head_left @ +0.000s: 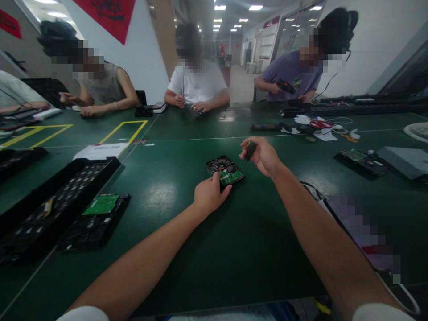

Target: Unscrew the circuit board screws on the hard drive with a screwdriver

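Observation:
On the green table lies a hard drive (pixel 233 177), its green circuit board facing up. My left hand (pixel 210 194) grips its near left edge, thumb and fingers on either side of the corner. Above and right of the drive, my right hand (pixel 261 157) is closed around the dark and yellow handle of a screwdriver (pixel 249 150). The thin shaft slants down toward the drive's right side; whether its tip touches the drive I cannot tell.
A long black tray (pixel 100 166) and another drive with a green board (pixel 100 205) lie at left. At right are one more drive (pixel 361 161), a grey box (pixel 406 161) and a device with cables. Scissors (pixel 321 125) and paper scraps lie farther back. Several people sit across the table.

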Tool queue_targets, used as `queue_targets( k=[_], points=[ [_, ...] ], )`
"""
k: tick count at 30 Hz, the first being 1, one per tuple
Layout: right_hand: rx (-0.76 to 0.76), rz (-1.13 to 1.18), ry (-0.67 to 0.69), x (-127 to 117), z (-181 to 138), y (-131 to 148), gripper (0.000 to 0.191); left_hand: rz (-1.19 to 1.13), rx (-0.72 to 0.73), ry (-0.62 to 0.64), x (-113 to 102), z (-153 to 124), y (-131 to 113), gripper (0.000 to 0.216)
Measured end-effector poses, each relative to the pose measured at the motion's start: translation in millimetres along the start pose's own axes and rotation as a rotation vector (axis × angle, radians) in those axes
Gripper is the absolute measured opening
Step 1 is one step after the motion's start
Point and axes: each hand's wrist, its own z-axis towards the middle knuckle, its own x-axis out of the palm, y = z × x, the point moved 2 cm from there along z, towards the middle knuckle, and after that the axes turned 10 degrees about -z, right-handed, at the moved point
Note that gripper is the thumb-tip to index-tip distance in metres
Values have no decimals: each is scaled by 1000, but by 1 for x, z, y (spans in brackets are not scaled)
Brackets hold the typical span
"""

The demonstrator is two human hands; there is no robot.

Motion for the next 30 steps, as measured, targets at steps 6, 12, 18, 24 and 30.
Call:
queue_targets(
  k=[6,12,18,24,30],
  points=[
    [23,5,-3,-3,2,-2,37,-2,-31,33,0,0,-1,53],
    [14,-2,-73,-1,1,-2,23,12,-15,18,1,1,0,53],
    [-21,18,-8,1,-2,3,24,17,3,6,0,1,-1,54],
    [-6,0,-16,-3,0,1,36,19,-9,12,0,1,0,53],
    [-12,-27,-47,-4,1,-1,25,18,-24,32,-1,0,-1,53]
  ],
)
